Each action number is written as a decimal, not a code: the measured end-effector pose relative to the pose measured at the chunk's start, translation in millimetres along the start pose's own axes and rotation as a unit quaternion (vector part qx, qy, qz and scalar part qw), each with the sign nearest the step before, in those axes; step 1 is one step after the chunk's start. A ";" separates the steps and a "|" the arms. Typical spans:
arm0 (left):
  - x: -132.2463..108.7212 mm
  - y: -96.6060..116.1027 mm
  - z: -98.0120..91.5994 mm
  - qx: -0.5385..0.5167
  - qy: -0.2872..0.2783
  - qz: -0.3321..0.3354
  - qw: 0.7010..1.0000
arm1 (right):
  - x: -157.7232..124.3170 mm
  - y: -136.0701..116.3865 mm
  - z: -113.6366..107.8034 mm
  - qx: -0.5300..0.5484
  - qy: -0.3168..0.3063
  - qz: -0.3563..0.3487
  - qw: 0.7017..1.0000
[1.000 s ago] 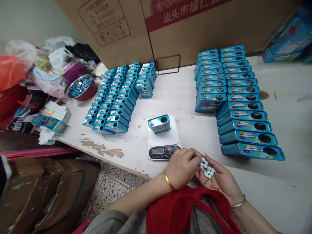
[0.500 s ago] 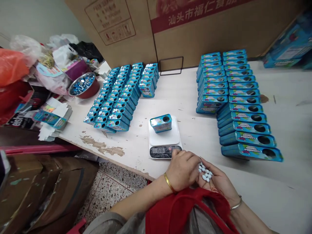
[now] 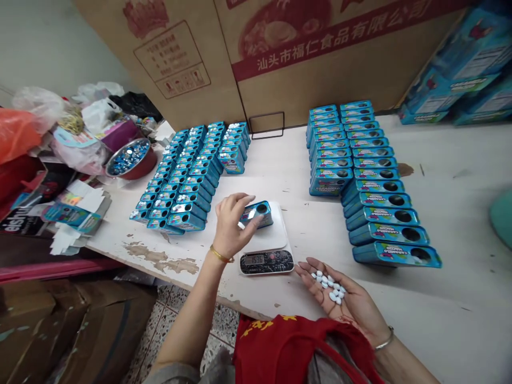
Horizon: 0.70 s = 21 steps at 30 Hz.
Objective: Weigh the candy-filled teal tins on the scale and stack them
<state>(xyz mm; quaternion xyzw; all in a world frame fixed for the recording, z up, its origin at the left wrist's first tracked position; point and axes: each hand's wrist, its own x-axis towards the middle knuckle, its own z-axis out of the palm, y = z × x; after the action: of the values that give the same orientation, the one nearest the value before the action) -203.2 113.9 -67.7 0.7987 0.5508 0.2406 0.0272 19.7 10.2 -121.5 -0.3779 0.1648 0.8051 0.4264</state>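
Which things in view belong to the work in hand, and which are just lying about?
Apparently in use:
white pieces on the open right hand
blue tin at the left hand
scale under it
probably the left tin rows and right tin rows

Apparently lying about:
plastic bags
red bowl
wire frame
cardboard boxes, lower left

gold bangle (image 3: 221, 256), left | silver bangle (image 3: 386, 341), right | red apron (image 3: 276, 346), yellow print (image 3: 258, 324) | grey sleeve (image 3: 176, 373), left

Plastic bags (image 3: 100, 113) left of a large carton (image 3: 276, 58)
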 end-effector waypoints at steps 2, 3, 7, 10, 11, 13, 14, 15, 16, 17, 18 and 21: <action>-3.7 -11.2 1.9 0.006 -0.035 -0.013 0.999 | 0.8 -1.5 0.3 0.005 0.007 -0.003 1.000; -5.1 -16.4 3.0 0.001 -0.063 -0.015 0.998 | 1.4 -1.8 0.5 0.005 0.009 -0.004 1.000; -6.0 -30.4 5.8 -0.059 -0.143 0.015 0.988 | 3.9 -1.0 0.1 0.000 0.003 0.002 1.000; -4.6 -32.6 2.2 -0.079 -0.111 0.030 0.990 | 5.0 -1.2 -1.0 0.001 0.008 0.002 1.000; -4.5 -32.7 -0.2 -0.084 -0.086 0.029 0.992 | 5.2 -1.7 -1.4 0.002 0.011 -0.002 1.000; -4.8 -33.5 -6.1 -0.097 -0.025 0.020 0.995 | 5.7 -3.2 -2.2 0.002 0.016 -0.011 1.000; -5.2 -34.5 -9.1 -0.104 0.008 0.013 0.994 | 5.8 -3.9 -2.4 0.001 0.019 -0.016 1.000; -5.8 -35.9 -11.8 -0.110 0.038 0.005 0.993 | 6.0 -4.5 -2.5 0.000 0.021 -0.020 1.000; -6.5 -37.4 -13.9 -0.115 0.062 -0.002 0.991 | 6.0 -5.0 -2.5 0.000 0.024 -0.024 0.999; -7.2 -38.8 -15.4 -0.118 0.079 -0.005 0.990 | 6.0 -5.2 -2.4 0.001 0.025 -0.026 0.999; -8.0 -40.1 -16.3 -0.120 0.088 -0.007 0.989 | 5.9 -5.3 -2.3 0.000 0.027 -0.027 0.999; -10.1 -42.1 -15.9 -0.120 0.092 -0.005 0.989 | 5.2 -5.0 -2.4 0.000 0.029 -0.023 0.999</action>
<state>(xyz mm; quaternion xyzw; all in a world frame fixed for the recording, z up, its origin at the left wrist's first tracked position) -249.1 117.8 -70.2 0.7613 0.5224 0.3770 0.0731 23.0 14.6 -126.7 -0.4051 0.1682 0.7839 0.4394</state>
